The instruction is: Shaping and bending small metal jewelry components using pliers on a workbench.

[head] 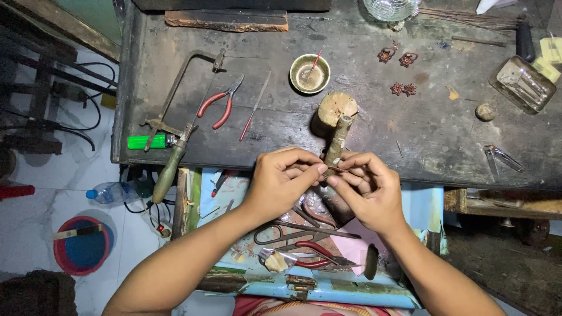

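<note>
My left hand [282,180] and my right hand [369,190] meet at the front edge of a dark workbench [374,126]. Together they pinch a thin reddish wire [335,168] between thumbs and forefingers, right by a wooden bench peg [338,137] that juts toward me. A round wooden stump [336,107] stands just behind the peg. Below my hands an open drawer [304,287] holds scissors [293,233] and red-handled pliers [316,256].
On the bench lie a jeweller's saw [175,126], red-handled pliers [220,104], a thin file [254,106], a green lighter [146,141], a small metal bowl [309,74], small ornate metal pieces [397,57], a glass dish [522,83] and tweezers [500,158]. A red bucket [83,244] and plastic bottle [114,192] sit on the floor.
</note>
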